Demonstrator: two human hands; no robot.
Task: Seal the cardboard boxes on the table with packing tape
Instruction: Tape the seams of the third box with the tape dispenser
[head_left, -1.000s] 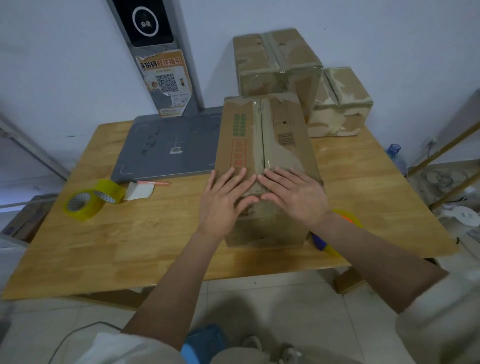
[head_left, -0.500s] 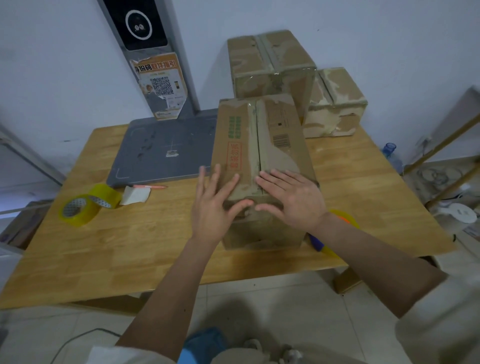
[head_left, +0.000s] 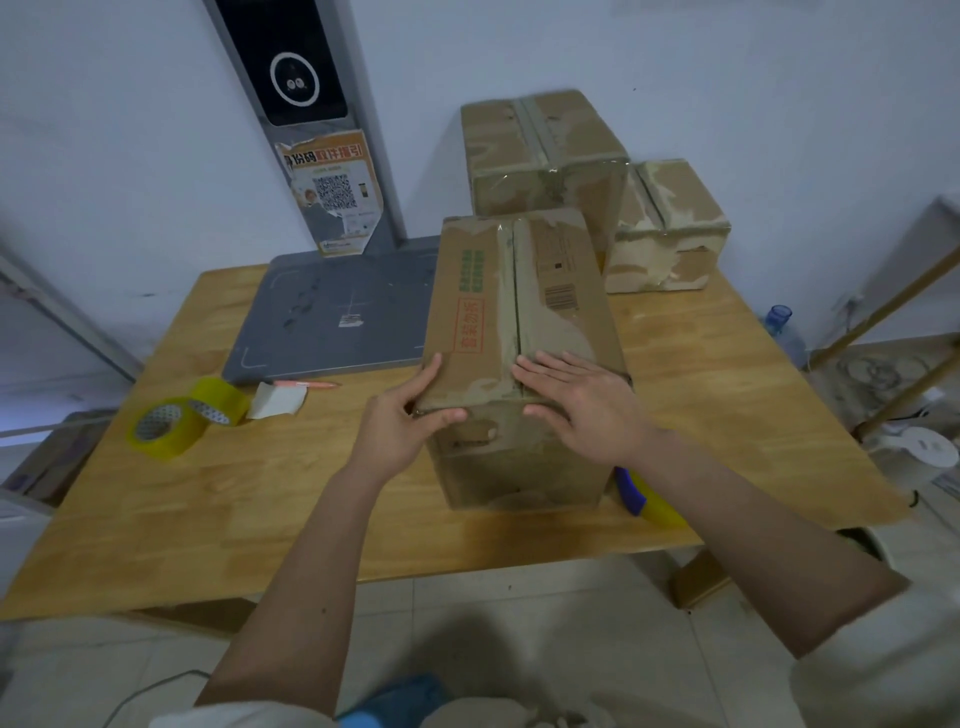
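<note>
A wooden surface (head_left: 208, 499) stands against a pale wall, over a tiled floor. A grey flat scale platform (head_left: 332, 317) lies on its far left part, with an upright grey column (head_left: 301, 104) rising behind it that carries a round dark display and a torn sticker with a QR code.

Near the front middle of the surface stands a long cardboard box (head_left: 519, 332), its flaps closed along a centre seam and partly covered with clear tape; red and green print runs along its left flap and a barcode sits on the right flap. The left hand (head_left: 405, 421) grips the box's near left corner, fingers curled over the top edge and thumb pressed on the front face. The right hand (head_left: 582, 400) lies flat and spread on the top near the seam, its fingers straight and holding nothing.

Behind this box, against the wall, stands a larger taped box (head_left: 540, 150), and just beside it to the right a smaller taped box (head_left: 670, 228).

On the left of the surface lie two rolls of yellowish packing tape (head_left: 171, 426), touching each other. Near them are a white scrap of paper (head_left: 278, 400) and a pink pen (head_left: 306, 384). A blue and yellow object (head_left: 644, 499) shows partly behind the right forearm, by the box's near right corner; what it is cannot be told.
</note>
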